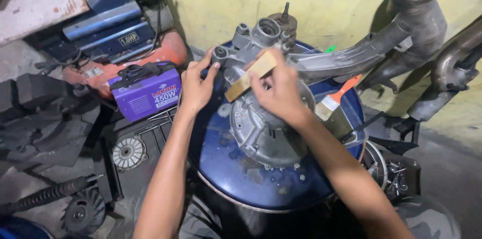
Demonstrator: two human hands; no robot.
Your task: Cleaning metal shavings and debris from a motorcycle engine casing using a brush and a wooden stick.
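At frame centre, the right hand [281,93] is gripping a tan wooden block [251,75] whose long axis is slanting from lower left to upper right across the grey engine casing [261,128], while the left hand [197,87], fingers curled, is bracing the casing's upper-left lug.

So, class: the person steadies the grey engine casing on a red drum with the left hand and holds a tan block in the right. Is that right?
Not quite. The head view shows the drum is blue, not red. The rest holds: the left hand steadies the grey engine casing and the right hand holds the tan block.
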